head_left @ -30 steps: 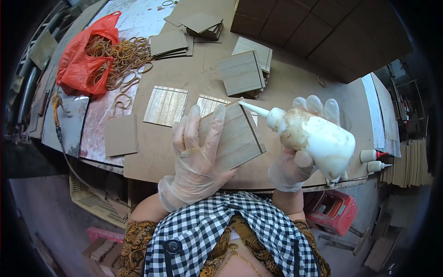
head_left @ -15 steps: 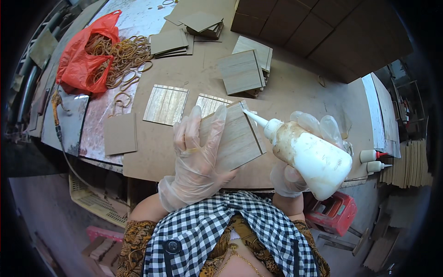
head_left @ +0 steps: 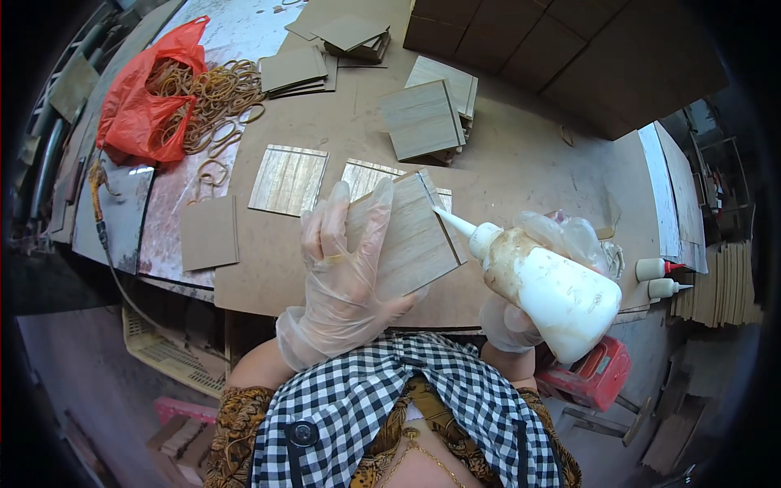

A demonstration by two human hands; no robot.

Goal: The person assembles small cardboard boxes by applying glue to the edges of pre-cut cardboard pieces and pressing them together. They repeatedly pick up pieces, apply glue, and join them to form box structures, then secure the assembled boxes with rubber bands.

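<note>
A: What is the left hand (head_left: 346,264) holding?
B: A square wood-grain panel (head_left: 407,236), its flat face streaked grey-brown, with a dark line close to its right edge. Through a wrinkled, translucent plastic glove, the fingers press on its left part while the thumb lies along the near edge.
A: Where is the panel exactly?
B: In front of the person, over the brown tabletop (head_left: 521,175), partly covering a paler panel (head_left: 366,175). I can't tell whether its underside touches anything.
A: And the right hand (head_left: 565,236)?
B: Also gloved, it is wrapped around a rounded white squeeze bottle (head_left: 561,297), fingers on the far side, thumb on the near. Brown stains smear the bottle's shoulder, and its slim conical nozzle (head_left: 455,221) has its tip at the dark line.
A: Anything softer around?
B: A crinkled red plastic bag (head_left: 126,130) spilling tangled, tan rubber bands (head_left: 224,93).
</note>
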